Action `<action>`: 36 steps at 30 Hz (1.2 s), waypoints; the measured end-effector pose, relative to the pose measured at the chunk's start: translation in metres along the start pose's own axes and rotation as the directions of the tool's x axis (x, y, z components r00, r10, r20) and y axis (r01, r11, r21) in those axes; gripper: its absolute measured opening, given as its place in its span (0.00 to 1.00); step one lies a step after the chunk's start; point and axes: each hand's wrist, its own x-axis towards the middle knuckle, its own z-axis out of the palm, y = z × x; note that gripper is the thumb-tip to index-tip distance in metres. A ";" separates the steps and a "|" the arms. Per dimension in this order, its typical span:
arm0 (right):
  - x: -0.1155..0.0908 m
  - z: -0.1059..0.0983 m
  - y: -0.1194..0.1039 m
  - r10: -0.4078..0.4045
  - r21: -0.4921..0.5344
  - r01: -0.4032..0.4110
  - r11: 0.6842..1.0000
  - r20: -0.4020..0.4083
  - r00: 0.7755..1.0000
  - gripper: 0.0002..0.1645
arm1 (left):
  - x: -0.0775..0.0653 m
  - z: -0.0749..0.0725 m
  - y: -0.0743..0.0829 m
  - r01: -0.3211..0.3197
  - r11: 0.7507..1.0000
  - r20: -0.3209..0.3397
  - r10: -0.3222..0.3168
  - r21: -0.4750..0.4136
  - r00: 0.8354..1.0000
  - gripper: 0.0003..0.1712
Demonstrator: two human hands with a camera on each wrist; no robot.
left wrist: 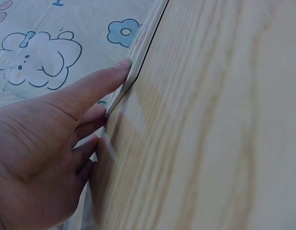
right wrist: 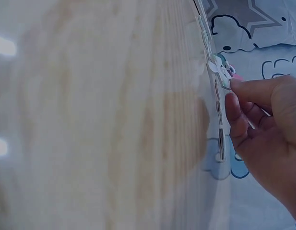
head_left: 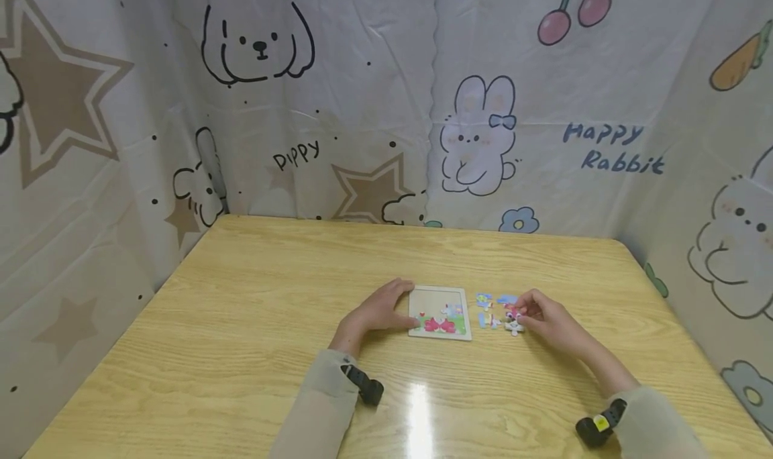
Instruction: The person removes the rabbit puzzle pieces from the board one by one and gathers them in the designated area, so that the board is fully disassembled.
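Note:
A square jigsaw tray (head_left: 439, 289) lies on the table, partly filled with pieces along its bottom and right side. My left hand (head_left: 382, 309) rests along the tray's left side, thumb and forefinger spread wide. In the left wrist view, the straight thumb (left wrist: 102, 84) lies on the tray's edge (left wrist: 123, 93). To the right of the tray, my right hand (head_left: 551, 319) pinches a jigsaw piece (right wrist: 223, 71) with a pink and white picture between thumb and forefinger. This piece is tilted above other loose pieces.
Several loose jigsaw pieces (head_left: 484, 301) lie between the tray and my right hand. The wooden table (head_left: 272, 298) reaches back to a printed curtain (head_left: 374, 110), which also hangs at both sides. A bright reflection shows on the tabletop near the front.

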 end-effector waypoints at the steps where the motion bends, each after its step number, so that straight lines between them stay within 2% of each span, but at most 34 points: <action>1: 0.000 -0.001 0.000 0.002 -0.005 -0.002 1.000 0.005 1.000 0.10 | 0.000 0.000 0.000 0.001 1.000 0.001 -0.001 0.000 1.000 0.46; 14: 0.003 -0.003 0.005 0.047 -0.064 -0.043 0.997 0.060 0.997 0.09 | 0.001 0.000 0.000 0.012 1.000 0.010 -0.012 0.015 1.000 0.46; 17: 0.004 -0.003 0.005 0.030 -0.073 -0.027 0.997 0.049 0.998 0.09 | 0.001 0.000 -0.001 0.012 1.000 0.011 -0.012 0.014 1.000 0.46; 22: 0.008 -0.003 0.003 -0.046 -0.118 0.042 0.992 -0.026 0.999 0.09 | 0.001 0.000 0.000 0.012 1.000 0.007 -0.013 0.016 1.000 0.46; 25: 0.013 0.001 -0.002 -0.080 -0.124 0.075 0.989 -0.032 0.996 0.10 | 0.001 0.000 0.000 0.018 1.000 0.006 -0.018 0.015 1.000 0.46; 31: 0.027 0.016 -0.018 -0.098 -0.074 0.103 0.992 0.067 0.993 0.13 | 0.000 -0.001 0.001 0.019 1.000 0.010 -0.019 0.001 1.000 0.46; 36: 0.040 0.030 -0.030 -0.158 -0.065 0.170 0.983 0.156 0.975 0.15 | 0.000 -0.001 0.001 0.014 1.000 0.016 -0.014 0.004 1.000 0.46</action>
